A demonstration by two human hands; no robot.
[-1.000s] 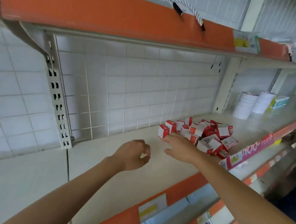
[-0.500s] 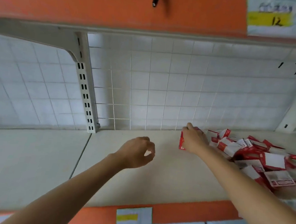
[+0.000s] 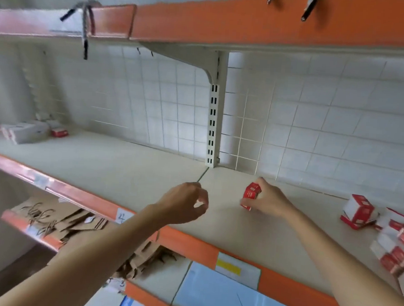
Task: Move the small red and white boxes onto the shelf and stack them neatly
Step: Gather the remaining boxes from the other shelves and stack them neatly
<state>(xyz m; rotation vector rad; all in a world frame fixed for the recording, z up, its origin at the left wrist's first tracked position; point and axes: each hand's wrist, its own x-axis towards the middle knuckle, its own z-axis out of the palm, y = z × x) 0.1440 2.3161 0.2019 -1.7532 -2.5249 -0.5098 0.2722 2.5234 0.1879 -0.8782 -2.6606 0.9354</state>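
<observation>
On shelf (image 3: 128, 171), right of the upright: right hand (image 3: 268, 201) pinching held box (image 3: 251, 195), left hand (image 3: 183, 203) loosely curled, empty. Set flat, square to back wall; loose pile (image 3: 382, 227) well apart rightward.

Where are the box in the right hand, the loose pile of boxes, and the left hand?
held box (image 3: 251, 194), head view, red side face.
pile of boxes (image 3: 359, 210), head view, leftmost box's front.
left hand (image 3: 184, 203), head view, back of hand.

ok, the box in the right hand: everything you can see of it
The box is small, red with white print, apparently cardboard, and looks closed. The right hand grips it from the right, fingers curled round it. It is at shelf level just right of the upright, well left of the loose pile. Whether its base touches the shelf is unclear.
</observation>
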